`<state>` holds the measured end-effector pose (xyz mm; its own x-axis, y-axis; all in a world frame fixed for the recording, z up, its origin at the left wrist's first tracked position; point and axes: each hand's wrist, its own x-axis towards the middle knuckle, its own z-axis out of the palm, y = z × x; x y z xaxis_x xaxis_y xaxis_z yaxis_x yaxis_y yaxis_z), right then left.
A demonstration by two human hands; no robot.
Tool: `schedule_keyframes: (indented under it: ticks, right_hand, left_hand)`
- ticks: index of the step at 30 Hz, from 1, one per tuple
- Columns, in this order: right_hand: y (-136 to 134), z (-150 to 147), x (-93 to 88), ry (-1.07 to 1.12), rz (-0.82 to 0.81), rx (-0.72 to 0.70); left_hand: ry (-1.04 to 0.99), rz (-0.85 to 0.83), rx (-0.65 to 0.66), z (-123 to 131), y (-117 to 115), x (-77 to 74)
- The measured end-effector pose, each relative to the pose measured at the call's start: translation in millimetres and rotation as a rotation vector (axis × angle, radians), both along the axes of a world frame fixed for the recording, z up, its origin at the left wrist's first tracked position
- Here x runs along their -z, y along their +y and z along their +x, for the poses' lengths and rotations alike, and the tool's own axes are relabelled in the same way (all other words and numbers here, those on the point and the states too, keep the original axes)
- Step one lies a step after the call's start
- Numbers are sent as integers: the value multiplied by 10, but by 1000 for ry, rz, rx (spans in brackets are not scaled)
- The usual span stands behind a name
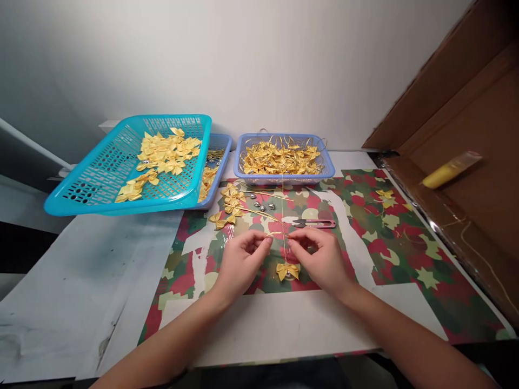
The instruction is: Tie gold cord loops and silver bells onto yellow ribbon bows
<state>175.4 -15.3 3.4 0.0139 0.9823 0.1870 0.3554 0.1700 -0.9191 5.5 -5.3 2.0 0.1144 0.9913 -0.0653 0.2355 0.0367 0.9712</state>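
My left hand (pixel 241 260) and my right hand (pixel 320 258) meet over the patterned mat (pixel 389 254), each pinching a thin gold cord (pixel 278 234) between thumb and forefinger. A small gold ribbon bow (pixel 287 270) hangs on the cord just below and between the two hands. Loose gold bows (pixel 227 208) and several small silver bells (pixel 261 206) lie on the mat beyond my hands. Small thread snips with a pink handle (pixel 314 223) rest just past my right hand.
A turquoise basket (pixel 93 186) of gold bows sits tilted at the back left over a blue tray (pixel 222 162). Another blue tray (pixel 290 178) of finished gold pieces stands at the back centre. Brown cardboard (pixel 466 140) with a yellow tube (pixel 448 172) borders the right.
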Motion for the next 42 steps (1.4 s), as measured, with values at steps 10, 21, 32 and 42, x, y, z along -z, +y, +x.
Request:
schedule_keyframes:
  ticks: [10, 21, 32, 42]
  right_hand:
    - [-102, -2, 46, 262, -81, -42]
    - [-153, -12, 67, 203, 57, -3]
    - [-152, -36, 59, 127, 108, -3]
    - [-144, -45, 39, 166, 44, 1]
  left_hand:
    - [-197, -9, -44, 65, -78, -31]
    - [-130, 126, -70, 54, -120, -5]
    - [-33, 294, -50, 47, -180, 34]
    - [-37, 310, -23, 52, -178, 17]
